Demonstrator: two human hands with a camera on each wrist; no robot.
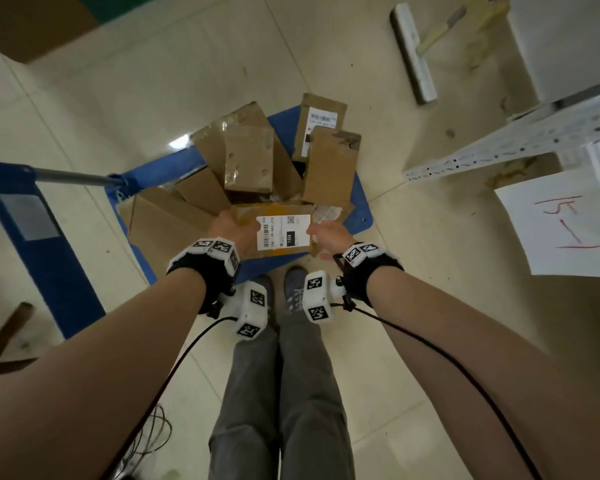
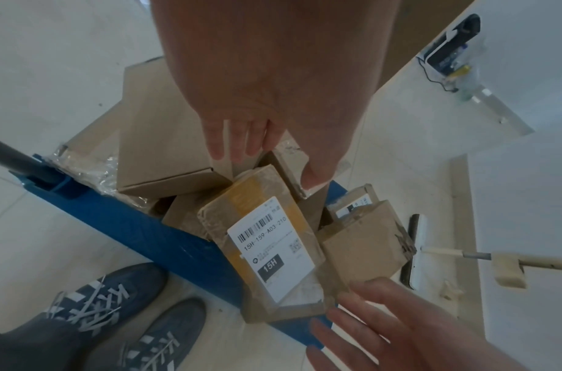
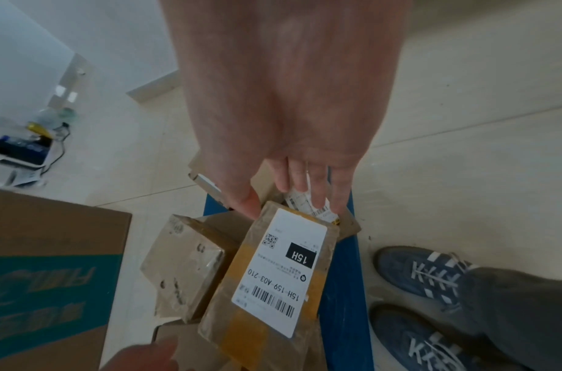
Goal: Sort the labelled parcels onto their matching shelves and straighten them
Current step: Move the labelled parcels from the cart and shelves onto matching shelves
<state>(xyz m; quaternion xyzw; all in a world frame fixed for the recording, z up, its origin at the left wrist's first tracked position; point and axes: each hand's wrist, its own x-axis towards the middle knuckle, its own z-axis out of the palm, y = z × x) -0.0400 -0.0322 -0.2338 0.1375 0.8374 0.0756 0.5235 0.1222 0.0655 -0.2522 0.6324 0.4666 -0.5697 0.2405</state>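
Note:
A taped brown parcel (image 1: pixel 278 233) with a white label reading 15H lies on top of the pile at the near edge of a blue cart (image 1: pixel 361 216). My left hand (image 1: pixel 227 226) is at its left end with the fingers straight. My right hand (image 1: pixel 328 233) is at its right end, fingers straight and spread. In the right wrist view the right hand's (image 3: pixel 289 163) thumb tip touches the parcel's (image 3: pixel 273 276) corner. In the left wrist view the left hand (image 2: pixel 267 120) hovers over the parcel's (image 2: pixel 267 241) far end. Neither hand curls round it.
Several more brown parcels (image 1: pixel 248 157) are heaped on the cart, one with a label (image 1: pixel 321 123). A white metal shelf post (image 1: pixel 499 147) and a paper sign with red handwriting (image 1: pixel 561 223) stand to the right. A floor squeegee (image 1: pixel 413 53) lies beyond. My shoes (image 1: pixel 291 285) are against the cart.

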